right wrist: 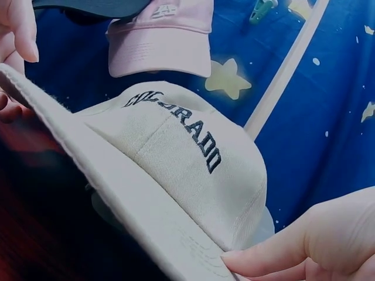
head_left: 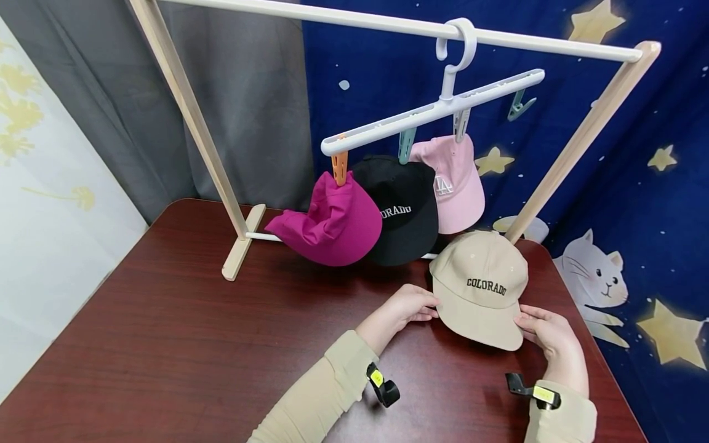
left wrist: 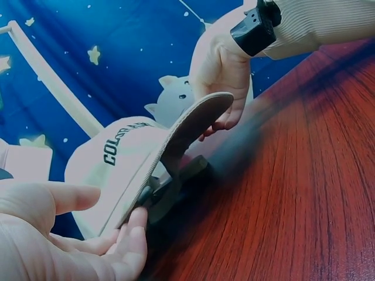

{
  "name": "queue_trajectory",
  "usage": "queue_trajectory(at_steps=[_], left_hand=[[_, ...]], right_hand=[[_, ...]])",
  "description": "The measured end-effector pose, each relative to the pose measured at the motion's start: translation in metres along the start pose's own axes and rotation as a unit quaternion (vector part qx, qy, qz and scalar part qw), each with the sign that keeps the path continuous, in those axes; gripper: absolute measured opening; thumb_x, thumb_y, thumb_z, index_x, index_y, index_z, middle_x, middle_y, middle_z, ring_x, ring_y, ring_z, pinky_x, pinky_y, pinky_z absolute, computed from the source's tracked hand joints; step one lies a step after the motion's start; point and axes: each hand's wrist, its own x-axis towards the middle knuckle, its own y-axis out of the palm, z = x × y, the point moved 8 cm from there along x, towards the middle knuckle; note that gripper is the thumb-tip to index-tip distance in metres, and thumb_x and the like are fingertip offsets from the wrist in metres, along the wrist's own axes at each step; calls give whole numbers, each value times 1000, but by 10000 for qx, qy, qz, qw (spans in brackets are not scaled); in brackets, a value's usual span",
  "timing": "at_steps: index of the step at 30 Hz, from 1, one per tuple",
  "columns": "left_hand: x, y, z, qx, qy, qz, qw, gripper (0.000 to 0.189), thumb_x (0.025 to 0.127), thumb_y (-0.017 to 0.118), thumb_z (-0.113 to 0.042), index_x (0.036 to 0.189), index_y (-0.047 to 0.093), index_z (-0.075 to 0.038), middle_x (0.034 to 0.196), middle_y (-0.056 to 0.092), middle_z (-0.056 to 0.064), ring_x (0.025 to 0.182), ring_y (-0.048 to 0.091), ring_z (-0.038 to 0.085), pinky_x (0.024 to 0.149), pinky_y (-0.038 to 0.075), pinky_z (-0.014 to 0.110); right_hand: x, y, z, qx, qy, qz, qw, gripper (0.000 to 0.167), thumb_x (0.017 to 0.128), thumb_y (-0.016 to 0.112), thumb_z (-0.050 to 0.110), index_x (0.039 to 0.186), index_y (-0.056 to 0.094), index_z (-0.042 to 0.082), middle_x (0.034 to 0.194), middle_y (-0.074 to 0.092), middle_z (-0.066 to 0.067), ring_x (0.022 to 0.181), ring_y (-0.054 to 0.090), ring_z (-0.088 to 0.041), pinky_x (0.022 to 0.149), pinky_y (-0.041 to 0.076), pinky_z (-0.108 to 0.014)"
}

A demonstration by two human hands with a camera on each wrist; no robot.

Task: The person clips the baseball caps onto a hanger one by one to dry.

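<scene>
A beige baseball cap point(head_left: 480, 277) with dark "COLORADO" lettering is held between both hands, at the right side of the table, brim toward the person. My left hand point(head_left: 412, 303) holds the brim's left edge; in the left wrist view its fingers point(left wrist: 133, 240) lie under the edge and the thumb is above it. The right hand point(head_left: 551, 335) pinches the brim's other side, its thumb point(right wrist: 240, 260) on top in the right wrist view and the fingers below, mostly hidden. Behind the cap hang a magenta cap point(head_left: 346, 224), a black cap point(head_left: 410, 184) and a pink cap point(head_left: 462, 191).
A white clip hanger point(head_left: 388, 126) hangs from the rail point(head_left: 354, 19) of a wooden rack. Orange, teal and white clips hold the caps; another teal clip point(head_left: 519, 107) dangles at its right. The rack's right post point(head_left: 587, 141) stands behind the beige cap on the dark red table point(head_left: 194, 357).
</scene>
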Motion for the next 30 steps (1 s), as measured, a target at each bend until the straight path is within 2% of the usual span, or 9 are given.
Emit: queue_trajectory(at_steps=[4,8,15,18,21,25,30], left_hand=[[-1,0,-1,44,23,-4,10000,15,88,62,-1,101,62,5,80,67,9,67,64,16,65,54,25],[-3,1,-2,36,43,47,10000,17,88,62,0,104,62,6,83,68,11,71,67,19,67,55,28],[-4,3,-2,-61,55,119,9999,15,87,63,1,101,62,6,74,64,7,61,63,13,64,55,27],[-4,3,-2,-86,52,103,9999,14,87,63,2,101,62,6,71,62,6,57,60,12,63,55,27],[-5,4,-3,-34,64,48,10000,15,87,63,3,102,62,6,70,61,5,54,58,10,63,55,28],[-7,6,-6,25,99,-20,9999,15,87,63,4,101,62,6,69,61,5,53,56,10,62,55,28],[-11,9,-8,41,178,-27,9998,10,86,64,4,97,63,5,69,61,4,52,56,10,59,54,25]], right_hand=[[0,0,0,97,-41,40,9999,50,89,60,-7,132,38,-18,79,63,10,73,62,-2,67,53,-21],[1,-1,0,206,-29,53,9998,49,89,60,-8,132,38,-17,79,63,10,74,63,-3,67,53,-22],[-1,-2,1,293,-106,119,9994,38,90,59,-7,127,48,-8,80,63,11,74,62,-2,68,52,-21],[-2,-2,3,388,-125,127,9991,30,90,58,-7,120,54,-1,80,63,11,74,62,-1,68,52,-20],[-3,-3,4,497,-125,90,9986,23,90,59,-6,105,63,11,80,64,11,74,62,-1,68,51,-19],[-4,-4,6,618,-144,6,9980,30,90,61,-5,85,64,24,79,64,11,75,62,-1,68,51,-18],[-6,-5,10,758,-232,11,9969,35,90,60,-5,80,64,28,79,64,10,74,62,-1,67,51,-18]])
